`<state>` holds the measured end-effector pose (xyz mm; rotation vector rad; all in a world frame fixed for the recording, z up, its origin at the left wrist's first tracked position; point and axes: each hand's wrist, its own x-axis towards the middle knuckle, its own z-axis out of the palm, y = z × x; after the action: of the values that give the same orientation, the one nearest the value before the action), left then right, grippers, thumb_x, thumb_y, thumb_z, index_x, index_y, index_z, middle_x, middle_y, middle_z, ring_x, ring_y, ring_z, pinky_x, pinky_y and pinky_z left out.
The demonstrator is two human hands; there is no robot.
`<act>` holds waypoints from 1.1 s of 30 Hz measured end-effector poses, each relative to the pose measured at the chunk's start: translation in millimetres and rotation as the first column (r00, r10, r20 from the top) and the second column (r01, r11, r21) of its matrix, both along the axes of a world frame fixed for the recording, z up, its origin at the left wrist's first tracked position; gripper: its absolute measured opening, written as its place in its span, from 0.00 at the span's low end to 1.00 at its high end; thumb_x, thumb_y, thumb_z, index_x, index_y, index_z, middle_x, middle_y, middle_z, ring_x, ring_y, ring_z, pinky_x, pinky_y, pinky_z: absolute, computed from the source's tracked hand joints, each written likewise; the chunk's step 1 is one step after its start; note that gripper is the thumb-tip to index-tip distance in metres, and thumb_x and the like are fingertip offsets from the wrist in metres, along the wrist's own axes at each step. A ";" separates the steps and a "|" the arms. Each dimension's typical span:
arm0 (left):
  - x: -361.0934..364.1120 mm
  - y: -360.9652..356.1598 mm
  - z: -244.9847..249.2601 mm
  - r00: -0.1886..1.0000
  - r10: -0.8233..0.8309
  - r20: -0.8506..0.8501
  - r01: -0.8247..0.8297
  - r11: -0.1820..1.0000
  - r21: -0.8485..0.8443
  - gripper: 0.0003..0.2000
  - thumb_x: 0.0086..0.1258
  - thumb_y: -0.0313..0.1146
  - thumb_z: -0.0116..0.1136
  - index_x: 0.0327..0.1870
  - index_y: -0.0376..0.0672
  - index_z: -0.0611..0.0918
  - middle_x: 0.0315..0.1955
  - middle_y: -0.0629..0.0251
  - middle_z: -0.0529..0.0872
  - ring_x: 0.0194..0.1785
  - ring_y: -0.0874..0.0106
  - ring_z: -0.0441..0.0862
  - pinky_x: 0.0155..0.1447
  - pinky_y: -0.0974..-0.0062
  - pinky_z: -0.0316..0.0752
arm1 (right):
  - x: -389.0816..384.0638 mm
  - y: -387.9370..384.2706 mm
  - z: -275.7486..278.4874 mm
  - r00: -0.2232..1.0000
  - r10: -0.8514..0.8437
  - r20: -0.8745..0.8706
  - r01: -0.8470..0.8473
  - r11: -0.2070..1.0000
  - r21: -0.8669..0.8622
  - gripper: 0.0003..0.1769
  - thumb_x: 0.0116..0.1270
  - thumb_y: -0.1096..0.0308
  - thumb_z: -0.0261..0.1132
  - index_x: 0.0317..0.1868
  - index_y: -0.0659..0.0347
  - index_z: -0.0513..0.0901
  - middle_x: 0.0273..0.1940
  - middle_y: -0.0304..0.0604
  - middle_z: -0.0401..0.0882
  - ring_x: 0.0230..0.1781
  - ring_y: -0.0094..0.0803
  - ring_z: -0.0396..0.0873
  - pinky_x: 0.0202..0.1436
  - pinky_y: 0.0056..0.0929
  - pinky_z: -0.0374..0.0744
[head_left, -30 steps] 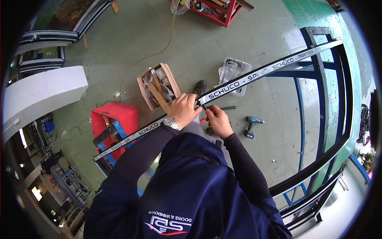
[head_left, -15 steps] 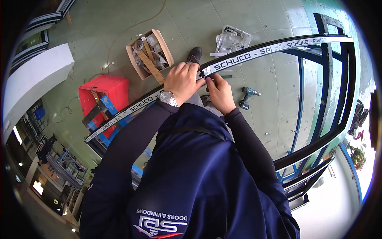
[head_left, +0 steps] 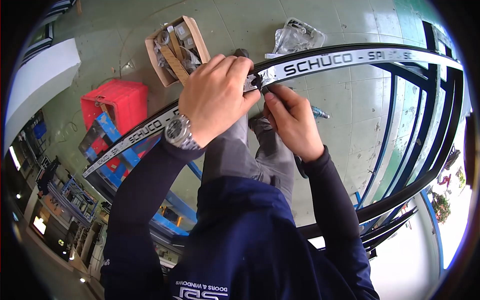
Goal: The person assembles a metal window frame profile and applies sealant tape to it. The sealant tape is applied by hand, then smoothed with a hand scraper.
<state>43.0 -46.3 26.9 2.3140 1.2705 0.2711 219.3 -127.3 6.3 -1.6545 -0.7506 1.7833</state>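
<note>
A long black frame profile [head_left: 320, 65], covered with white protective tape printed SCHÜCO, runs across in front of me. My left hand [head_left: 215, 95], with a metal watch at the wrist, is wrapped over the profile, its fingertips beyond the far edge. Right beside it, a small dark fitting or gap [head_left: 257, 81] interrupts the tape, with some torn, crinkled film around it. My right hand [head_left: 294, 120] is closed, thumb and forefinger pinched at the near edge by that dark spot. Whatever lies between those fingers is too small to make out.
Beyond the profile a cardboard box [head_left: 197, 37] holds strips and bags, near a clear plastic tray [head_left: 297, 37]. A red crate [head_left: 132, 100] stands at left by a blue support [head_left: 107, 125]. A drill [head_left: 320, 113] is partly hidden behind my right hand. Dark frame bars [head_left: 445, 130] rise at right.
The view has shifted, so profile and hands appear larger and more of my legs shows. Both hands stay at the same dark spot; my right hand now covers most of the drill.
</note>
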 end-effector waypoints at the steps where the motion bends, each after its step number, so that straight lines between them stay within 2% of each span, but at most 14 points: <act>1: 0.0 1.0 -0.2 1.000 -0.004 0.023 0.003 1.000 0.023 0.17 0.56 0.32 0.74 0.45 0.41 0.83 0.38 0.63 0.87 0.45 0.59 0.86 0.48 0.61 0.82 | -0.6 1.1 4.7 1.000 0.001 0.000 -0.001 1.000 -0.014 0.19 0.80 0.68 0.61 0.63 0.72 0.81 0.31 0.37 0.81 0.26 0.19 0.73 0.30 0.25 0.74; 2: -1.4 2.2 -0.8 0.999 -0.004 0.044 0.002 0.999 0.051 0.16 0.55 0.31 0.74 0.44 0.41 0.83 0.38 0.63 0.86 0.45 0.58 0.85 0.48 0.61 0.82 | -2.6 2.1 7.4 1.000 0.006 -0.001 -0.007 1.000 -0.024 0.19 0.80 0.69 0.60 0.64 0.73 0.81 0.31 0.37 0.81 0.26 0.18 0.73 0.30 0.24 0.74; 3: -2.7 2.8 -2.4 0.998 -0.011 0.065 0.006 0.997 0.072 0.20 0.52 0.27 0.75 0.47 0.41 0.81 0.39 0.64 0.86 0.44 0.58 0.85 0.48 0.61 0.81 | -3.1 0.5 7.7 1.000 0.003 -0.019 -0.004 0.999 -0.043 0.19 0.81 0.70 0.60 0.65 0.73 0.79 0.32 0.37 0.82 0.27 0.17 0.74 0.30 0.23 0.74; 6: -0.3 1.7 -5.4 0.988 0.048 0.144 -0.046 0.999 -0.017 0.25 0.49 0.23 0.76 0.52 0.42 0.80 0.40 0.63 0.86 0.44 0.59 0.85 0.48 0.61 0.81 | -5.5 -0.8 7.9 0.999 -0.026 -0.020 0.024 0.996 -0.086 0.19 0.81 0.70 0.60 0.66 0.71 0.79 0.32 0.36 0.82 0.27 0.16 0.73 0.31 0.21 0.74; 7: 0.7 -0.7 -8.5 0.988 0.051 0.145 -0.052 0.999 -0.002 0.30 0.49 0.20 0.76 0.55 0.42 0.78 0.40 0.61 0.86 0.44 0.59 0.86 0.48 0.62 0.82 | -5.6 0.4 8.8 1.000 -0.013 -0.016 0.011 0.995 -0.099 0.19 0.81 0.70 0.60 0.67 0.70 0.79 0.33 0.35 0.81 0.28 0.16 0.73 0.31 0.21 0.74; 10: 3.7 -4.3 -9.2 0.979 0.106 0.176 -0.097 0.994 -0.058 0.29 0.50 0.20 0.77 0.55 0.40 0.76 0.39 0.60 0.86 0.45 0.60 0.87 0.49 0.63 0.82 | -7.0 -0.5 8.4 0.998 -0.050 -0.044 0.044 0.992 -0.116 0.20 0.81 0.70 0.60 0.67 0.69 0.79 0.33 0.35 0.81 0.28 0.16 0.72 0.31 0.21 0.74; 11: 3.1 -5.6 -12.2 0.978 0.107 0.182 -0.097 0.993 -0.064 0.32 0.52 0.18 0.76 0.59 0.38 0.72 0.39 0.59 0.86 0.46 0.63 0.87 0.50 0.67 0.82 | -7.2 -0.8 8.2 0.997 -0.061 -0.048 0.055 0.991 -0.125 0.18 0.81 0.70 0.61 0.66 0.69 0.80 0.33 0.35 0.81 0.28 0.16 0.72 0.31 0.21 0.74; 14: 0.9 -8.4 -17.1 0.976 0.104 0.193 -0.082 0.990 -0.119 0.34 0.53 0.16 0.74 0.61 0.37 0.68 0.41 0.57 0.85 0.47 0.64 0.87 0.52 0.69 0.82 | -6.3 -0.8 4.9 0.998 -0.047 -0.037 0.042 0.992 -0.120 0.16 0.81 0.70 0.60 0.62 0.69 0.81 0.33 0.36 0.82 0.28 0.16 0.73 0.32 0.21 0.74; 16: -0.7 -9.5 -19.1 0.973 0.090 0.215 -0.061 0.988 -0.139 0.36 0.53 0.14 0.73 0.62 0.37 0.64 0.44 0.55 0.84 0.48 0.65 0.87 0.54 0.69 0.82 | -5.2 -0.3 1.8 1.000 -0.023 -0.008 0.022 0.996 -0.091 0.13 0.80 0.73 0.60 0.59 0.69 0.82 0.33 0.40 0.83 0.30 0.20 0.76 0.35 0.25 0.77; 19: -2.2 -12.2 -24.5 0.955 0.101 0.279 -0.056 0.985 -0.163 0.37 0.53 0.12 0.72 0.63 0.36 0.64 0.46 0.52 0.83 0.49 0.64 0.86 0.56 0.67 0.83 | -7.2 -3.0 -1.7 0.999 -0.021 0.031 0.021 1.000 -0.013 0.13 0.78 0.75 0.61 0.58 0.70 0.82 0.33 0.44 0.83 0.33 0.25 0.80 0.38 0.30 0.79; 22: -2.4 -11.5 -24.3 0.957 0.090 0.275 -0.046 0.986 -0.161 0.37 0.54 0.12 0.71 0.63 0.36 0.64 0.47 0.51 0.82 0.49 0.65 0.86 0.56 0.68 0.83 | -10.0 -0.6 1.4 0.995 -0.098 -0.035 0.097 0.994 -0.050 0.13 0.78 0.74 0.62 0.58 0.70 0.82 0.32 0.43 0.83 0.32 0.23 0.78 0.37 0.28 0.78; 25: -2.6 -10.1 -23.7 0.961 0.087 0.261 -0.046 0.986 -0.159 0.36 0.55 0.12 0.71 0.63 0.36 0.65 0.46 0.52 0.83 0.49 0.67 0.86 0.55 0.70 0.82 | -8.9 2.9 4.8 0.994 -0.098 -0.047 0.094 0.992 -0.089 0.11 0.78 0.73 0.63 0.56 0.69 0.83 0.30 0.42 0.83 0.30 0.21 0.76 0.34 0.26 0.76; 29: -2.5 -8.1 -21.1 0.963 0.102 0.250 -0.061 0.984 -0.168 0.34 0.55 0.13 0.72 0.62 0.36 0.67 0.45 0.54 0.85 0.47 0.69 0.86 0.53 0.73 0.81 | -17.1 7.5 8.6 0.985 -0.171 0.012 0.172 0.979 -0.108 0.10 0.79 0.70 0.64 0.51 0.69 0.83 0.28 0.40 0.82 0.28 0.19 0.74 0.32 0.25 0.75; 33: 4.5 -7.7 -15.9 0.966 0.150 0.210 -0.102 0.970 -0.222 0.32 0.56 0.14 0.72 0.61 0.37 0.69 0.45 0.56 0.87 0.47 0.71 0.87 0.52 0.74 0.81 | -19.7 11.3 6.3 0.983 -0.179 0.032 0.181 0.980 -0.083 0.12 0.81 0.67 0.63 0.49 0.70 0.83 0.28 0.37 0.81 0.26 0.19 0.73 0.30 0.24 0.74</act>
<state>47.6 -54.0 11.0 1.9671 1.2680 0.4104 199.6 -116.0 12.6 -1.7440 -0.5221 1.6912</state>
